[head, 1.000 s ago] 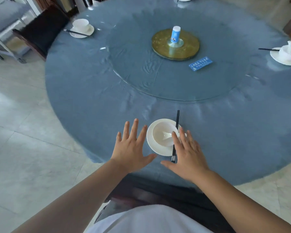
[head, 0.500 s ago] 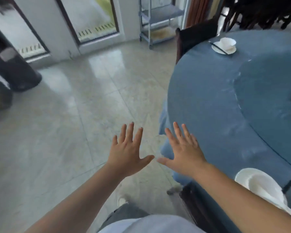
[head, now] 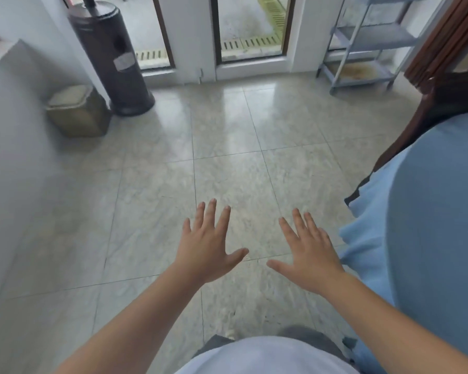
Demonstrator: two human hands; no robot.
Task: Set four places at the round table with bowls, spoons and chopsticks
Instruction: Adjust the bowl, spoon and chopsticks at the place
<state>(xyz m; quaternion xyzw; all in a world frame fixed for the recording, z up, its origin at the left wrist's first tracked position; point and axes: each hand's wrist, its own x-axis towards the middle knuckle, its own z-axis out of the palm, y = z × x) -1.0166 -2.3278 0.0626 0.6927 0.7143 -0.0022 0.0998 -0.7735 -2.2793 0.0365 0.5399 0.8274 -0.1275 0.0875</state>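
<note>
In the head view, both hands are seen stretched out palm-down above the pale tiled floor. The left hand is held with its fingers straight and spread, nothing being grasped, and the right hand is likewise released, its fingers splayed and its thumb pointed toward the left hand; the two are kept apart with bare tile visible between them. Of the task's things, only the round table is shown, its blue cloth filling the right edge just beside the right hand; any bowls, spoons or chopsticks lie outside what is pictured. A dark chair is set against the table's far side. A tall dark cylindrical heater is stood by the glass doors, with a small olive bin near its base, and a grey metal shelf rack is placed at the upper right.
</note>
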